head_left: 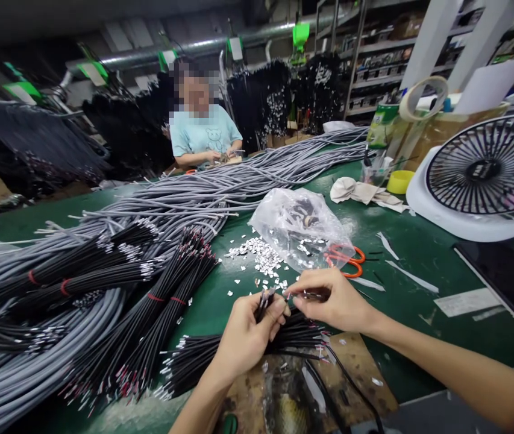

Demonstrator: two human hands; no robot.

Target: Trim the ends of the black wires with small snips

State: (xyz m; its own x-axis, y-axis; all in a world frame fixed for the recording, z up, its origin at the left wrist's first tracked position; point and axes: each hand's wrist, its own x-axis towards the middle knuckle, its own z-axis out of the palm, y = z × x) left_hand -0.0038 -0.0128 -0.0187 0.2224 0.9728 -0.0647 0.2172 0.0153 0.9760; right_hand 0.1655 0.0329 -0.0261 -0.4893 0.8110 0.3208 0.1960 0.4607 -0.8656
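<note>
Wire bundle in hand: short black wires [263, 301] with bare tips, at 6 o'clock of the view, held upright above the worktop [423, 253].
Left hand [245, 334]: fingers closed around the bundle, tips standing up past the thumb.
Right hand [331, 298]: fingers pinched narrow at the bundle's tip end, at 3 o'clock of the left hand; what they pinch is too small to tell.
Loose black wires [238, 355]: fanned flat under both hands, on a brown board [365, 367] at the near edge.
Small white pieces [261, 253]: scattered at 12 o'clock of the hands, just beside a clear plastic bag [302, 229].
Orange-handled scissors [347, 259]: at 1 o'clock of the right hand, partly under the bag.
Tied black wire bundles [148, 301]: at 9 o'clock, lying over long grey cables [193, 193].
Desk fan [487, 169]: at 2 o'clock, well apart.
Seated person [202, 132]: at 12 o'clock, far side, hands at own work.
Risk, slippage: a loosened left grip would likely drop wires into the fan beneath, mixing finished with unfinished.
Risk, scatter: a sweep of the right wrist could push white pieces off their pile; air from the fan may do likewise.
Risk, tips: bare ends could bend or prick the fingers if squeezed crooked.
Risk, scissors: blades hidden by the bag, easily caught when reaching in.
</note>
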